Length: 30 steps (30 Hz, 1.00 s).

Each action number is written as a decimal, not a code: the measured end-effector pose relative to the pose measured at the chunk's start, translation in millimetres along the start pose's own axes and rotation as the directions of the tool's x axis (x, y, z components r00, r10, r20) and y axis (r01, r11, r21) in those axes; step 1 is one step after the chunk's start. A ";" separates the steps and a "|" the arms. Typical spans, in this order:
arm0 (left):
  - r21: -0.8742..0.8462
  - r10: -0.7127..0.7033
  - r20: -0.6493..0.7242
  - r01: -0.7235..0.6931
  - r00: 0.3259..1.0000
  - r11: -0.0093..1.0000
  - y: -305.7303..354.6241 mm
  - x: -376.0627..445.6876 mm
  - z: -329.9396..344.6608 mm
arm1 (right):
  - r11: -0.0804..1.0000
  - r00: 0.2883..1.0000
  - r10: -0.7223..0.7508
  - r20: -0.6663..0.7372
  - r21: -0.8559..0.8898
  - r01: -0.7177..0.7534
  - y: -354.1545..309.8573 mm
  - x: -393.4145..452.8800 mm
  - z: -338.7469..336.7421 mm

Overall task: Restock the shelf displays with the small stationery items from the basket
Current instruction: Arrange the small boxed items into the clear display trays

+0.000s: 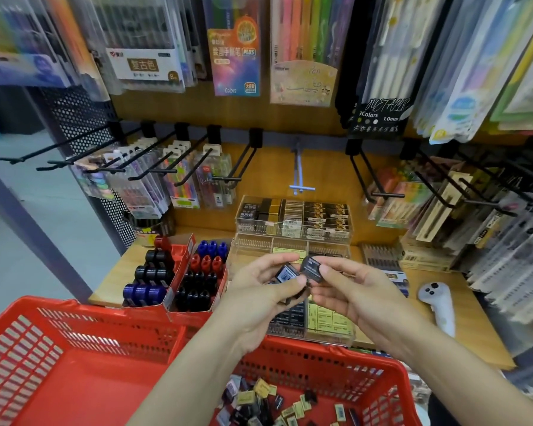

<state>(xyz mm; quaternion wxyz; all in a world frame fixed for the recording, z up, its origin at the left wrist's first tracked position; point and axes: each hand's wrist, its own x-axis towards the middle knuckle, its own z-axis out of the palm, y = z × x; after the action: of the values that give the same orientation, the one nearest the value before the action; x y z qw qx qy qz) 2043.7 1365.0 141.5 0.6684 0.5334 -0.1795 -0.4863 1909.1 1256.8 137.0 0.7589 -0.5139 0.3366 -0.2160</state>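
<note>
Black erasers (290, 276) pinched between both hands (260, 290), above basket (83, 333).

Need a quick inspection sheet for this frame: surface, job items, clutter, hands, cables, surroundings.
Surface: wooden shelf, bare patch at right.
Job's things: red basket holds loose small packs in black and yellow; clear display trays partly stocked.
Clutter: white controller lying on the shelf; red boxes of marker pens.
Grip: left hand holds several small black packs; right hand pinches one black pack.
Cables: nothing seen.
Surroundings: hanging pen packs above, black peg hooks, some bare.
</note>
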 end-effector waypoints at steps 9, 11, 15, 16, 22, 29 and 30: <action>-0.064 -0.107 -0.161 0.098 0.981 0.993 -17.4 30.6 -22.2 | 0.828 0.973 -0.198 -0.121 -0.552 0.099 8.6 7.9 -10.7; -0.114 -0.155 -0.266 0.129 0.951 0.985 -21.7 43.6 -35.9 | 0.773 0.967 -0.180 -0.179 -0.634 0.027 22.9 19.4 -21.7; -0.088 -0.156 -0.235 0.139 0.959 0.986 -25.6 57.7 -60.3 | 0.735 0.969 -0.074 -0.236 -0.670 -0.107 64.4 44.0 -38.8; -0.053 -0.141 -0.218 0.133 0.966 0.990 -25.7 59.0 -64.9 | 0.699 0.968 -0.073 -0.239 -0.705 -0.122 74.5 51.0 -40.2; 0.048 -0.081 -0.198 0.092 0.977 0.995 -35.0 66.2 -89.7 | 0.398 0.972 -0.207 -0.108 -0.917 -0.017 118.4 105.4 -8.9; -0.083 -0.128 -0.151 0.117 0.980 0.990 -44.1 76.6 -94.1 | 0.138 0.960 -0.277 -0.038 -0.990 0.001 148.3 155.1 19.9; -0.103 -0.132 -0.142 0.118 0.981 0.988 -43.4 77.5 -94.7 | 0.105 0.955 -0.293 -0.040 -0.994 -0.010 149.6 156.9 20.4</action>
<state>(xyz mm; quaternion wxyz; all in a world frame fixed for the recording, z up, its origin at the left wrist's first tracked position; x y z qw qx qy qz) 2131.4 1352.5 46.6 0.6722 0.5465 -0.0723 -0.4942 2028.0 1220.7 -41.8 0.1576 -0.8876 0.4275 -0.0677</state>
